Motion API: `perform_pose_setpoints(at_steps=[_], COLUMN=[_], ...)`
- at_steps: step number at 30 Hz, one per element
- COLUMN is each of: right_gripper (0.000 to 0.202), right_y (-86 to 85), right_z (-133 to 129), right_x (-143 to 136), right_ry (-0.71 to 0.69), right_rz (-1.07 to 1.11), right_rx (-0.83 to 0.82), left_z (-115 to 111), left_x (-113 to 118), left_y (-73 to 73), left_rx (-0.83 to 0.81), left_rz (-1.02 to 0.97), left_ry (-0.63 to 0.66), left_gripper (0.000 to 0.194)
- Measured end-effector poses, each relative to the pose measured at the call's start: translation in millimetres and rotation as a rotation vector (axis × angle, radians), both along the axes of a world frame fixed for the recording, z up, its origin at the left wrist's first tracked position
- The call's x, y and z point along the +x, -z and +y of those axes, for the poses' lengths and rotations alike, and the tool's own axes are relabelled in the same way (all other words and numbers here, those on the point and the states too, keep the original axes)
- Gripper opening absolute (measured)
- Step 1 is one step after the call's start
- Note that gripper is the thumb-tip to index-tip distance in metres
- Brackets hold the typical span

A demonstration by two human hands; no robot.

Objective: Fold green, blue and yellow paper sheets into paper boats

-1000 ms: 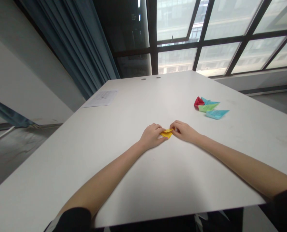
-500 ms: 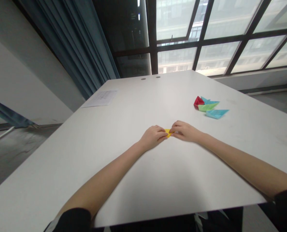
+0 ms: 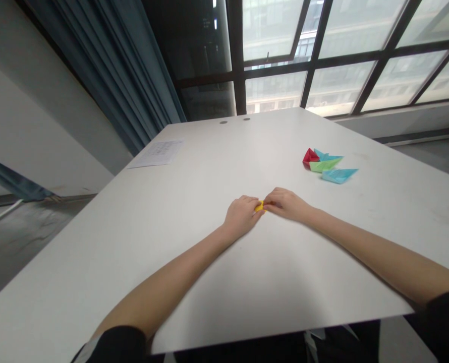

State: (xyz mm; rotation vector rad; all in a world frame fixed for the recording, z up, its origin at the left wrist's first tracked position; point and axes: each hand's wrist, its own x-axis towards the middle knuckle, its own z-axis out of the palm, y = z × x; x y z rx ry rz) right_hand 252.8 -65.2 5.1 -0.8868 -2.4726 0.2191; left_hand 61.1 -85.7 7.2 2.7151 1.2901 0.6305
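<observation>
A small piece of yellow paper (image 3: pixel 260 205) is between my two hands, low over the white table, and fingers cover most of it. My left hand (image 3: pixel 243 214) pinches its left side between thumb and fingers. From the right, my right hand (image 3: pixel 285 203) grips the other side with its fingertips. The two hands nearly touch at the paper. How the paper is folded is too small and covered to tell.
On the white table (image 3: pixel 209 181), to the right beyond my hands, lie folded paper pieces: a red one (image 3: pixel 310 158), a green one (image 3: pixel 325 165) and two blue ones (image 3: pixel 339 175). A printed sheet (image 3: pixel 157 153) lies at the left edge.
My left hand has turned slightly and its thumb sits closer to my right fingertips. My right hand has shifted a little left. Less of the yellow paper shows.
</observation>
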Motion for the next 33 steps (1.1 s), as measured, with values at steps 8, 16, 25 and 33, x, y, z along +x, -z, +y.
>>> perform_pose_setpoints(at_steps=[8, 16, 25, 33], right_gripper=[0.022, 0.02, 0.02, 0.022], right_y=[-0.2, -2.5, 1.5, 4.6], right_z=[-1, -4, -3, 0], right_x=[1, 2, 0, -2], right_ry=[0.122, 0.203, 0.148, 0.129], right_rz=[-0.05, -0.097, -0.001, 0.0], right_rx=[0.025, 0.013, -0.023, 0.007], left_z=[-11, -20, -18, -11], left_x=[6, 12, 9, 0], left_y=[-14.5, -7.6, -7.0, -1.8], left_rx=[0.004, -0.016, -0.013, 0.017], left_rz=[0.207, 0.221, 0.186, 0.054], left_ry=[-0.081, -0.184, -0.195, -0.222], left_gripper=[0.026, 0.024, 0.024, 0.033])
